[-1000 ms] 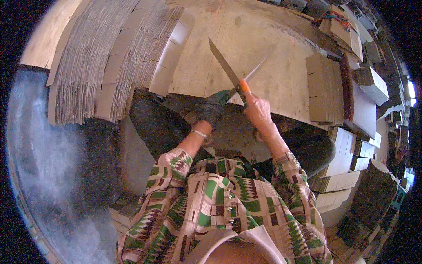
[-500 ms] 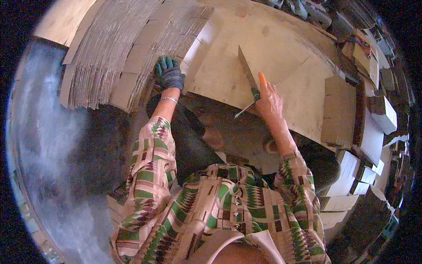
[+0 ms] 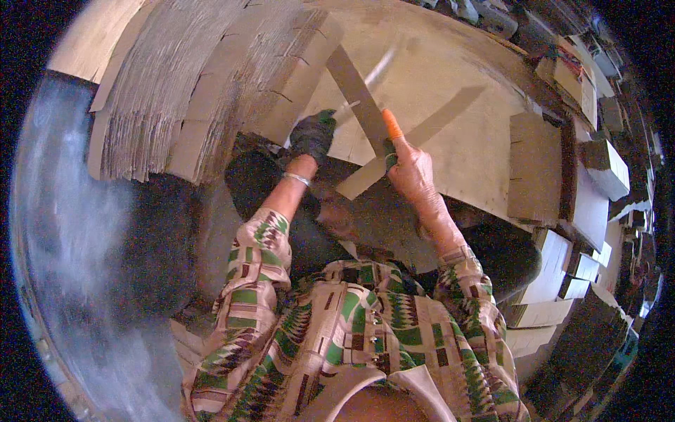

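Head view looks down on a person in a green, brown and cream patterned shirt (image 3: pixel 351 337), seated at a wide tan board work surface (image 3: pixel 450 105).

The right hand (image 3: pixel 411 172) is bare and closed in a fist around the orange handle (image 3: pixel 391 126) of a long flat-bladed knife (image 3: pixel 357 95). The handle tip pokes up above the knuckles, and the grey blade slants up and to the left across the board. A thinner bright metal strip (image 3: pixel 369 81) crosses behind the blade, blurred; what it is cannot be told.

The left hand (image 3: pixel 313 133) wears a dark glove with a green cuff, and a thin silver bangle (image 3: pixel 299 178) sits on the wrist below it. This hand lies at the near edge of the board, just beside the blade, fingers curled downward; whether they pinch anything cannot be told.

A light cardboard strip (image 3: pixel 362 181) lies slanted at the near edge of the board, just under the right hand.

To the left, a thick stack of flat corrugated cardboard sheets (image 3: pixel 176 91) fans out, its edges facing the person. On the right, more folded cardboard pieces (image 3: pixel 534 165) rest on the board, and pale boxes (image 3: pixel 562 260) are piled beyond its edge.
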The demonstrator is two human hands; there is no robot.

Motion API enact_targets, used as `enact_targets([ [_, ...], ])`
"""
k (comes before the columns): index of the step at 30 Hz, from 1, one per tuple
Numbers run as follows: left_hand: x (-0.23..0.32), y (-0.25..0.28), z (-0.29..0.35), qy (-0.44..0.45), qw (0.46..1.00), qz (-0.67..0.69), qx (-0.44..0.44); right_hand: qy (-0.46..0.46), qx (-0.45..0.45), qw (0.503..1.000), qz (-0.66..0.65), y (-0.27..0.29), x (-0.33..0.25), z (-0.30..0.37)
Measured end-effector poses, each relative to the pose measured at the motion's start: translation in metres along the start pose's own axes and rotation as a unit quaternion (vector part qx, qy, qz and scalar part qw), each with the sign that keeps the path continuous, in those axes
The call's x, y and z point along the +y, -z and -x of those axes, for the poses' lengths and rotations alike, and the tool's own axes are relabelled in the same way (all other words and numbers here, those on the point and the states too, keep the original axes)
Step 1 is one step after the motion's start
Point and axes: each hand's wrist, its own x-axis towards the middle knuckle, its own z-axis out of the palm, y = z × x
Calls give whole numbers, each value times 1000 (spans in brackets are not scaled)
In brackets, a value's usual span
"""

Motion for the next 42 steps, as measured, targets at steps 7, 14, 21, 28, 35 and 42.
enact_targets([
  [7,69,-6,28,48,983,89,-153,-14,-102,980,171,-28,47,32],
  [14,74,-25,35,30,987,115,-110,-100,-170,967,163,-29,45,33],
  [21,115,-9,-6,-150,972,-15,181,-24,50,975,215,42,82,40],
  [28,96,-36,-26,-96,975,-179,-93,19,-18,974,225,2,81,46],
  [35,54,-14,-8,-145,973,-178,-15,40,-14,993,106,-9,61,44],
  [42,124,-7,6,-216,973,-35,70,-232,181,863,410,138,217,77],
])
